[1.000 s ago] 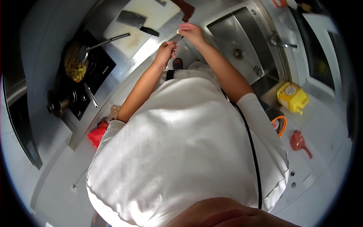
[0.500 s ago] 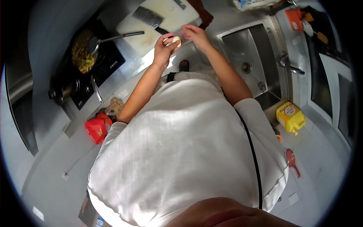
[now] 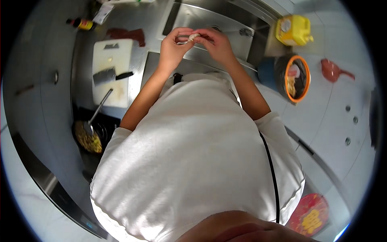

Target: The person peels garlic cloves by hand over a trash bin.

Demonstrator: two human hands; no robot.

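Observation:
Both hands meet above the near edge of the steel sink. Between their fingertips is a small whitish piece that looks like garlic. My left hand pinches it from the left, and my right hand grips it from the right with curled fingers. On the left, a white cutting board bears a cleaver with a black handle, a small pale piece and a small dark grey blade-like object.
A pan of food with a ladle sits on the stove at lower left. Brown cloth and a bottle lie beyond the board. Rightward are a yellow jug, orange-rimmed bin and red scoop.
The view has turned right, bringing the bin into fuller view. My right hand, apart from my left half a second ago, has closed on the whitish piece that my left hand held.

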